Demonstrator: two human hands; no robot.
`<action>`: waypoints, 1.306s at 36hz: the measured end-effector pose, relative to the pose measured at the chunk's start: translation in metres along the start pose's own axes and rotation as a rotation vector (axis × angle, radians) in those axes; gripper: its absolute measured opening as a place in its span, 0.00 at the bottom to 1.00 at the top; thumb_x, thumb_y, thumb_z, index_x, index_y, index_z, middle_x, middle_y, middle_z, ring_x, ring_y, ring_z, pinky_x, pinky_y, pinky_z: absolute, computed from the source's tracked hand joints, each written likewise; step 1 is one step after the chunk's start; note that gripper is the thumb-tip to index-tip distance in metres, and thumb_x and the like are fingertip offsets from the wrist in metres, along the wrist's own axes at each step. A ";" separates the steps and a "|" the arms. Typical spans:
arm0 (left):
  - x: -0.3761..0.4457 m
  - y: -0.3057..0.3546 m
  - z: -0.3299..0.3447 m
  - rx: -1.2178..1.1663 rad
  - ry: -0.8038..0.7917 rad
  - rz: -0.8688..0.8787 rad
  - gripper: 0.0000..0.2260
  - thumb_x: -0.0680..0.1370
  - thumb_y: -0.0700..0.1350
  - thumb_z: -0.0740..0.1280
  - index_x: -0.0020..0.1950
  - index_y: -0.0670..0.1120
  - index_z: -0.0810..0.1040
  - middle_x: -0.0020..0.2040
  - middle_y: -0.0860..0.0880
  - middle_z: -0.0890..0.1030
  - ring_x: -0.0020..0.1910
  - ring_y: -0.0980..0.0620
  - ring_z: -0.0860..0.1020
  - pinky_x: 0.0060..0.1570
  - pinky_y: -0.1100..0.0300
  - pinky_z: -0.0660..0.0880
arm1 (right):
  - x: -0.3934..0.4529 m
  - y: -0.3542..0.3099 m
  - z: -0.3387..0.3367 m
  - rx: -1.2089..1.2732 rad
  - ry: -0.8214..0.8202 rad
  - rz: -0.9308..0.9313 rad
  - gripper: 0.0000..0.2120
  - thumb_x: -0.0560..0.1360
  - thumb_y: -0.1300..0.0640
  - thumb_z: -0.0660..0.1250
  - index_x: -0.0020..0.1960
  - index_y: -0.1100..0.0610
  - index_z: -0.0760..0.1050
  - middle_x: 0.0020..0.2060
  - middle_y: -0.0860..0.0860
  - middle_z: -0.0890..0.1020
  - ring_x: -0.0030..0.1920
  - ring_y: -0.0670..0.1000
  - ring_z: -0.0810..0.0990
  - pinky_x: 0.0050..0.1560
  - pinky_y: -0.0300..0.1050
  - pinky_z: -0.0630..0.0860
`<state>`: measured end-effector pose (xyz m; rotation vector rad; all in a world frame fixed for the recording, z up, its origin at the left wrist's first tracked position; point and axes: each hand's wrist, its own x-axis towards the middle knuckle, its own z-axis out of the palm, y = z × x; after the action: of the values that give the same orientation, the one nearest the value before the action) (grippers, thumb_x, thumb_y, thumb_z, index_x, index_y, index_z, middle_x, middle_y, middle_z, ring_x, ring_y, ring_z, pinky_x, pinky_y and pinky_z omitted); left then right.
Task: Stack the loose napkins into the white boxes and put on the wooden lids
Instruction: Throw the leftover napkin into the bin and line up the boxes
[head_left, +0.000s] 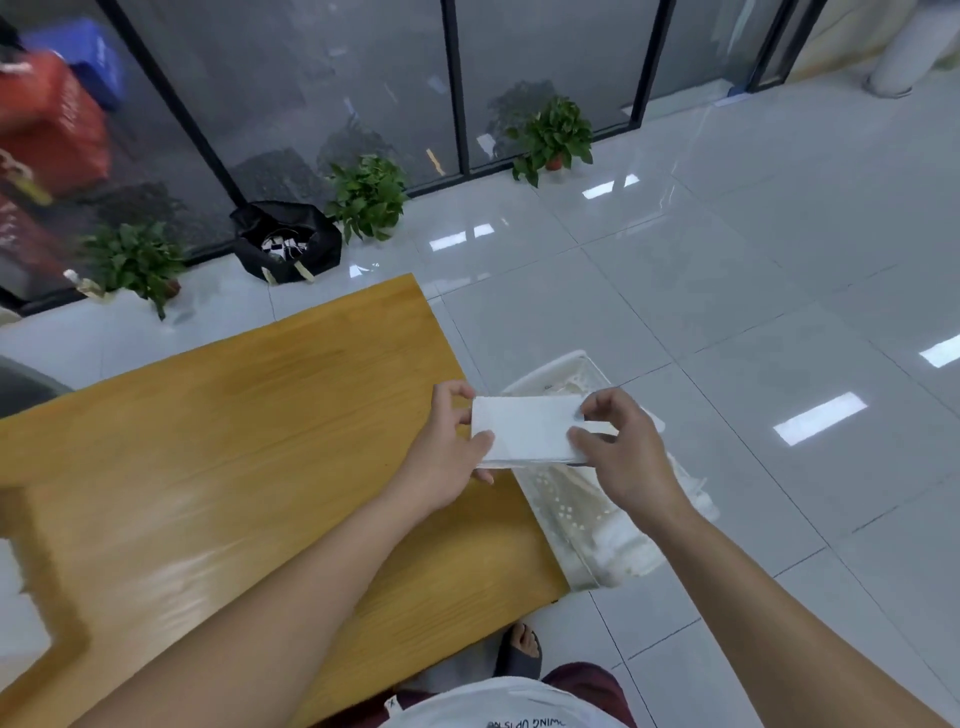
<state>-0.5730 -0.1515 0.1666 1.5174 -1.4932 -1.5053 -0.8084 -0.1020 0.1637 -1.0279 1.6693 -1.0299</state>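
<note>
Napkin stack (524, 428) pinched between left hand (449, 447) and right hand (623, 447).

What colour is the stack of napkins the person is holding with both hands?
White, seen in the head view: the flat stack of paper napkins is plain white, with no pattern visible.

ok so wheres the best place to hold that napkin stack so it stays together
By its two short ends, as now: the left hand pinches the left end of the napkin stack and the right hand the right end, thumbs nearer the body and fingers on the far edge. The stack is a flat, floppy rectangle held level, so squeezing both ends should keep the sheets aligned.
</note>
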 end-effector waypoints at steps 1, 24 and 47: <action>-0.006 -0.004 -0.012 0.007 0.022 0.013 0.17 0.85 0.39 0.68 0.66 0.56 0.65 0.63 0.50 0.81 0.39 0.46 0.86 0.44 0.48 0.86 | 0.001 -0.006 0.011 -0.010 -0.040 -0.020 0.12 0.80 0.63 0.72 0.53 0.46 0.77 0.55 0.42 0.83 0.48 0.55 0.87 0.48 0.61 0.82; -0.236 -0.173 -0.371 -0.085 0.605 -0.054 0.14 0.86 0.42 0.67 0.66 0.60 0.77 0.65 0.54 0.80 0.40 0.39 0.75 0.42 0.48 0.73 | -0.097 -0.120 0.430 -0.172 -0.763 -0.280 0.15 0.80 0.62 0.74 0.59 0.44 0.79 0.59 0.36 0.81 0.47 0.58 0.86 0.37 0.51 0.81; -0.312 -0.341 -0.639 0.003 0.785 -0.304 0.18 0.84 0.45 0.70 0.71 0.62 0.79 0.52 0.49 0.83 0.47 0.49 0.82 0.45 0.60 0.78 | -0.171 -0.119 0.787 -0.539 -0.842 -0.383 0.16 0.81 0.61 0.72 0.65 0.46 0.76 0.59 0.39 0.79 0.43 0.47 0.81 0.35 0.36 0.76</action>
<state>0.1956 0.0156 0.1131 2.0702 -0.8260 -0.8537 0.0037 -0.1285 0.1186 -1.8650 1.0564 -0.2439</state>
